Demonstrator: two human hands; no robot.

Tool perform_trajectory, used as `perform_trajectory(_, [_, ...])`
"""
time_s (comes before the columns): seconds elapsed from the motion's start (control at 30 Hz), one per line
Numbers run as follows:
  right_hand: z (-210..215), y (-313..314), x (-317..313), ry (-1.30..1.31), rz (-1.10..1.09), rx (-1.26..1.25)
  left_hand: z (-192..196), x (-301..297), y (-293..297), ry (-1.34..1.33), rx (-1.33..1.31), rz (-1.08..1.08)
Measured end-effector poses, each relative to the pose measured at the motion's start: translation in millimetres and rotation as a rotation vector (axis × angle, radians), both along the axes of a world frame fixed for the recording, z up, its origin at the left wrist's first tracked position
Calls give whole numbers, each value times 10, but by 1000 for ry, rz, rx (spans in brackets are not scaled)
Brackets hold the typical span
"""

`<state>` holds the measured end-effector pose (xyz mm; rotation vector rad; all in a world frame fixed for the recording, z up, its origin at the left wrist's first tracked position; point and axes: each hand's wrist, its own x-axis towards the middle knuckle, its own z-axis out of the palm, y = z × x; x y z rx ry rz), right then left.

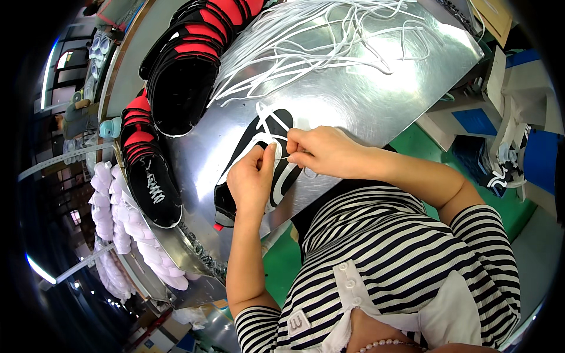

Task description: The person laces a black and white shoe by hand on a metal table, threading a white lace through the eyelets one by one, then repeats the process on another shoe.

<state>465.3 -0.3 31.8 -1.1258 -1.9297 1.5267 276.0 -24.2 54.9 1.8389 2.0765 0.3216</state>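
Note:
A black sneaker upper [285, 117] with white side stripes and a red tab at its heel lies on the metal table in front of me. A white shoelace [262, 117] runs across its front, with loops near the tongue. Over the lacing, my left hand [250, 179] is closed in a pinch between thumb and forefinger. My right hand [323, 152] pinches just to the right of it. A thin pale strand, looking like the lace end, spans the small gap between the fingertips. The fingers partly cover the eyelets.
Loose white shoelaces [306, 44] spread over the far side of the metal table [235, 120]. Nested black and red shoe uppers [185, 76] stand at the far left, another stack [154, 188] nearer. White padded pieces [132, 226] hang left of the table. Boxes [500, 100] stand at right.

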Motion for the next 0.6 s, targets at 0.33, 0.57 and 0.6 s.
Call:
perform_trajectory(0.33, [-55, -47, -24, -112, -45, 303, 36, -33, -61, -198, -4, -30])
perform_trajectory(0.57, [-168, -153, -145, -226, -135, 613, -19, -65, -194, -256, 115, -259])
perform_trajectory(0.6, [-158, -164, -182, -223, -150, 650, -10, -44, -220, -219, 149, -286])
